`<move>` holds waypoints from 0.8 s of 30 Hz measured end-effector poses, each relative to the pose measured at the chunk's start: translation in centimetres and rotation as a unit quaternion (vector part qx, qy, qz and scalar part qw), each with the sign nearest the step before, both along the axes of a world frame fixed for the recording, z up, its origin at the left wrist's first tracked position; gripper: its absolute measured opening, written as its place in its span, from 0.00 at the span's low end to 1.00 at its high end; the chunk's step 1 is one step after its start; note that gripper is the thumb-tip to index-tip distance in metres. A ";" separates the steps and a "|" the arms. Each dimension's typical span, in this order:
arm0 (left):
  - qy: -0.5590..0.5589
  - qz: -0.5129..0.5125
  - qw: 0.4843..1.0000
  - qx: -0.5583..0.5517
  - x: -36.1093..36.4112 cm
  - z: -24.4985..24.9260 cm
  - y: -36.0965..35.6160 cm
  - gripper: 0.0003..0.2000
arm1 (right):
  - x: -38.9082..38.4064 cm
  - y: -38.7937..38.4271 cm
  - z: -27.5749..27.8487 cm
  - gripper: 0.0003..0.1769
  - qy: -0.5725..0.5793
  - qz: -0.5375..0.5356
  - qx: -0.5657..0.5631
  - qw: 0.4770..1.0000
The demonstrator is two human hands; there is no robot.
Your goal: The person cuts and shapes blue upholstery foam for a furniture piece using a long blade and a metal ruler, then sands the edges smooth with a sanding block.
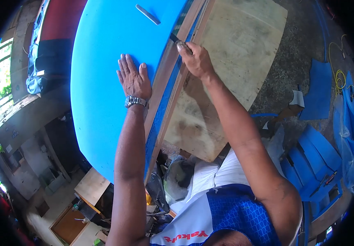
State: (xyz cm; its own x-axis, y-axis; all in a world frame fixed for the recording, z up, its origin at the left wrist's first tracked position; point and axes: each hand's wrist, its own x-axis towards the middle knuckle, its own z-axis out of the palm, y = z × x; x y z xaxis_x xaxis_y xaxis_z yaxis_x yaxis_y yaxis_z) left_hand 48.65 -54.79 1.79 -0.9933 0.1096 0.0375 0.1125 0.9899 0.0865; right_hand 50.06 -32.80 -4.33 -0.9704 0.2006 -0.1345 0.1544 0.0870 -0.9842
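A large smooth blue sheet (103, 94) with a curved outer edge spreads under my left hand (136, 80). That hand lies flat on it near the straight edge, fingers stretched out, a metal watch (135, 101) on the wrist. My right hand (195, 59) is closed around a narrow dark blade-like tool (174, 37), whose end meets the sheet's straight edge; most of its handle is hidden in the fist. Wooden strips (163, 76) run along that edge, with a blue band between them. Farther up the sheet rests a slim grey metal piece (148, 14).
A stained plywood board (242, 45) lies to the right of the strips. On the floor at right are a blue piece (316, 88), a yellow cable (339, 80) and several stacked blue panels (314, 153). A wooden box (93, 186) stands at lower left.
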 end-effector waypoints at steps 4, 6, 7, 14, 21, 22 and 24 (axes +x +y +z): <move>0.001 -0.001 1.000 -0.003 0.1 -0.2 -0.1 0.37 | 2.2 1.1 1.0 0.22 -0.020 0.021 -0.010 1.000; 0.005 -0.002 1.000 -0.003 -0.1 -0.4 -0.2 0.37 | 4.4 1.5 1.6 0.21 -0.018 0.024 -0.006 1.000; 0.005 -0.002 1.000 -0.003 0.0 -0.3 -0.2 0.37 | 5.9 1.6 1.4 0.20 -0.011 0.023 -0.001 1.000; 0.006 0.000 1.000 -0.001 -0.1 -0.4 -0.2 0.37 | 9.3 1.1 1.7 0.18 -0.049 0.022 -0.028 0.998; 0.012 -0.001 1.000 0.013 -0.1 -0.5 -0.3 0.38 | 3.3 -0.8 -0.1 0.19 0.029 0.022 -0.003 0.999; 0.012 -0.001 1.000 0.014 -0.1 -0.6 -0.4 0.38 | 3.9 -0.4 -0.1 0.18 0.016 0.032 -0.002 0.999; 0.010 -0.001 1.000 0.016 -0.1 -0.6 -0.5 0.38 | 6.3 0.7 0.8 0.18 -0.011 0.053 -0.001 0.999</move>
State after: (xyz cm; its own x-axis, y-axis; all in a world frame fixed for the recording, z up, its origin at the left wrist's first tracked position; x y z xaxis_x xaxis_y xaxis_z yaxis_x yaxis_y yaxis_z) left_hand 48.52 -55.27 1.16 -0.9921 0.1095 0.0612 0.1160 0.9866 0.1148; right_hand 56.33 -32.12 -3.51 -0.9830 0.0960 -0.1567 0.1663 0.1015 -0.9808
